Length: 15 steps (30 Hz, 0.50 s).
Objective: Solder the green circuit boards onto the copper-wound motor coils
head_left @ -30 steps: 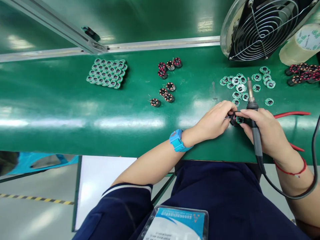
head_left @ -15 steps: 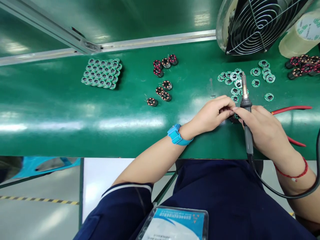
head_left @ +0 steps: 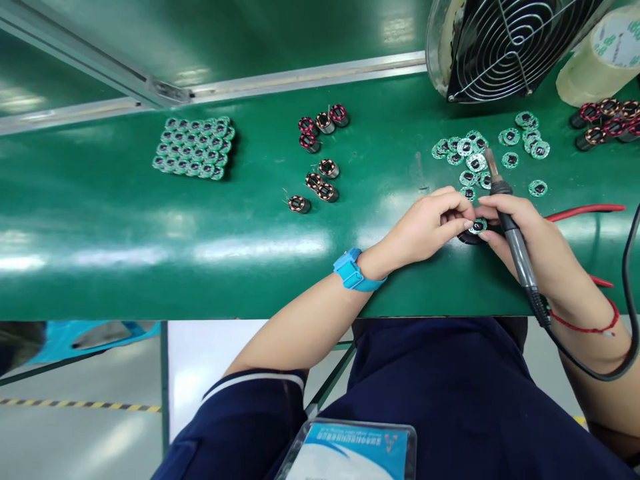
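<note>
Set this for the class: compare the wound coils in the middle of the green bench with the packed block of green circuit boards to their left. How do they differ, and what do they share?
The wound coils are thick dark cylinders, while the green circuit boards are thin, flat discs. The coils show copper and red windings; the boards are green with dark centres. The coils sit in small loose groups; the boards are packed into one tight block. Both are round and lie on the green bench.

Glossy, smooth green coating on the workbench top [head_left: 150, 267], streaked with reflected light. Bright bare metal at the tip of the soldering iron [head_left: 517, 257], matt grey plastic along its handle. Shiny lacquered green on the circuit board [head_left: 478, 227] and its neighbours. Smooth blue plastic in the wrist strap [head_left: 351, 272]. Matt navy cloth on the sleeve [head_left: 250, 407]. Dull silvery metal along the bench rail [head_left: 300, 75]. Thin shiny wire in the fan guard [head_left: 510, 47].
</note>
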Motion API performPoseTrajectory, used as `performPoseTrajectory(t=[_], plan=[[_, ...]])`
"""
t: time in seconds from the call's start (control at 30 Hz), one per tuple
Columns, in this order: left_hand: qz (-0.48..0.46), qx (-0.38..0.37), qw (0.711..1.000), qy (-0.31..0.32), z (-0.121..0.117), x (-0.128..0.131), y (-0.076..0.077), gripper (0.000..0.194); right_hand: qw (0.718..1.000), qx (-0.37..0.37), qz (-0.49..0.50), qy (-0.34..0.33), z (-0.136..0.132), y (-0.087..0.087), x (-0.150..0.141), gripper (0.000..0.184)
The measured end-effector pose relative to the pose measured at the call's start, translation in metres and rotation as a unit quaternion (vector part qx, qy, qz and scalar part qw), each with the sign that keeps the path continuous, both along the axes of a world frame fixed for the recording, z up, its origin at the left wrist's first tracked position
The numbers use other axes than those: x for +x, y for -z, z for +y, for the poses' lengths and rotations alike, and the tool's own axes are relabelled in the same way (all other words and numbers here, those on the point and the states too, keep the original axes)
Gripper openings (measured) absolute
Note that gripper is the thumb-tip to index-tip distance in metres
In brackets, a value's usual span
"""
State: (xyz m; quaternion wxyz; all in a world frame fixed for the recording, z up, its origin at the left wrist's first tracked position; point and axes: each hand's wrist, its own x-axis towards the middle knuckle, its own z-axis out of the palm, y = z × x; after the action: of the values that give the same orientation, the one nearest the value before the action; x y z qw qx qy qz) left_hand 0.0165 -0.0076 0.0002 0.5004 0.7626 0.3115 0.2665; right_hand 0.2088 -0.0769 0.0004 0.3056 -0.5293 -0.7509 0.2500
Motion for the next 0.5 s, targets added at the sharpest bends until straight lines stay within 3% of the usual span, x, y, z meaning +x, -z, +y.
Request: performPoseTrajectory(t=[0.17,0.3,0.5], plan=[[0.011,-0.009,1.0,-0.002,-0.001,0.002,0.0,0.006,0.997,0.063,-0.007,0.038,-0.004,-0.006,-0.01,0.056],[-0.009,-0.012,1.0,-0.001,0.0,0.002,0.001,0.005,0.982,0.156,-0.095,0.049,-0.008,-0.01,-0.019,0.052],[-0.02,-0.03,0.999,0.0,0.002,0.001,0.004,0.005,0.975,0.17,-0.115,0.083,-0.017,-0.003,-0.02,0.046]])
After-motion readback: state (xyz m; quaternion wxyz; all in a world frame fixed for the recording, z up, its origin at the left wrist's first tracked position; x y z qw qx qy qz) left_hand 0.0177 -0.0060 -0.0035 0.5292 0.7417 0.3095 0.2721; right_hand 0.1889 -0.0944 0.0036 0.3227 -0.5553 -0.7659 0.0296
